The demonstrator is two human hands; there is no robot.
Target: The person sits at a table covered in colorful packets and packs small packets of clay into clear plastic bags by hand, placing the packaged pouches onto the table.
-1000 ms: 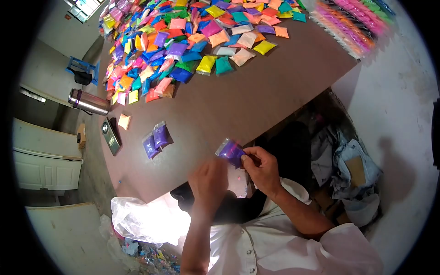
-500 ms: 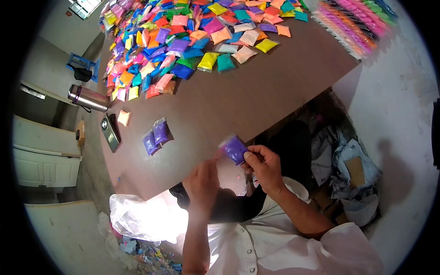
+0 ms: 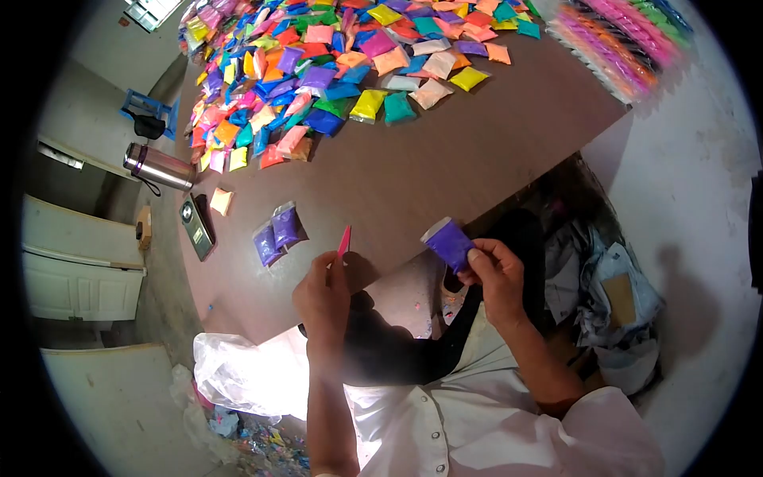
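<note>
The right hand (image 3: 499,278) pinches a purple packet (image 3: 449,245) between thumb and fingers at its near right corner; the packet is a plump, smooth rectangle of film with a flat, clear strip along its far left end. The left hand (image 3: 322,298) grasps a slim pink tool (image 3: 345,240), hard-looking and tapering to a point, aimed away from the body. Tool and packet are well apart.

To the left on the brown, faintly glossy table (image 3: 493,127) lie two purple packets (image 3: 276,233), pillow-shaped and overlapping. Farther left are a flat, dark phone (image 3: 196,226), a small peach packet (image 3: 222,201) and a cylindrical metal flask (image 3: 163,168) on its side.

The held packet appears over the table's slanting near edge; whether it touches is unclear. A broad stretch of tabletop separates the hands from a loose, many-coloured heap of packets (image 3: 302,79) on the far side. Nearer left, crumpled translucent plastic (image 3: 218,362) bunches below the edge.
</note>
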